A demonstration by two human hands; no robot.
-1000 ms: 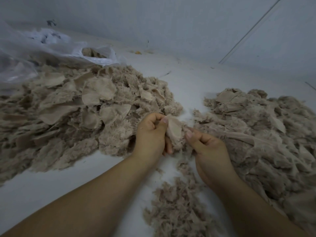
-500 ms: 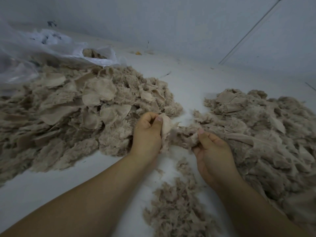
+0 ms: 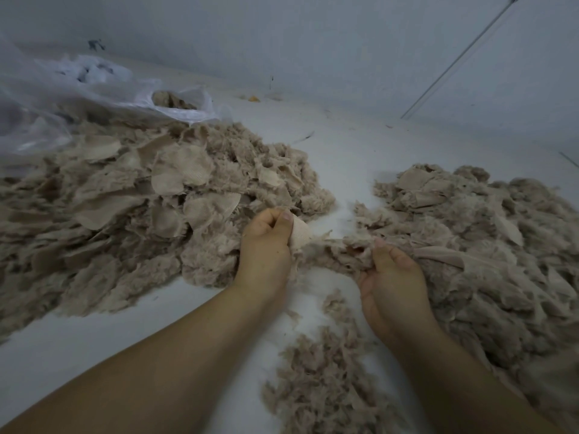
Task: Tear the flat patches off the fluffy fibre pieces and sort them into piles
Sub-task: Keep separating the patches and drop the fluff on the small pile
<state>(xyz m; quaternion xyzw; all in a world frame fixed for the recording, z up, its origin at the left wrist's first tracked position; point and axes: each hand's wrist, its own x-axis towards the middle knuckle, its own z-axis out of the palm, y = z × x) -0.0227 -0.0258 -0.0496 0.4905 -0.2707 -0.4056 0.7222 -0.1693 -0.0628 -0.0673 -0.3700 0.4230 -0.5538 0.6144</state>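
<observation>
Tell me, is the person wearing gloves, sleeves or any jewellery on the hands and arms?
No. The left hand and right hand are both bare, with no gloves, and no rings or bracelets show. Both forearms are uncovered as far as the picture reaches, so no sleeve is visible. The thumbnails look short and unpainted.

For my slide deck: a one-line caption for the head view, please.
Left hand pinches a flat patch while the right hand grips the fluff, between two piles.

Upper left there's a crumpled clear plastic bag [image 3: 94,86] on the white floor [image 3: 360,145]. A thin rod [image 3: 457,59] leans against the grey wall [image 3: 313,36], upper right.
</observation>
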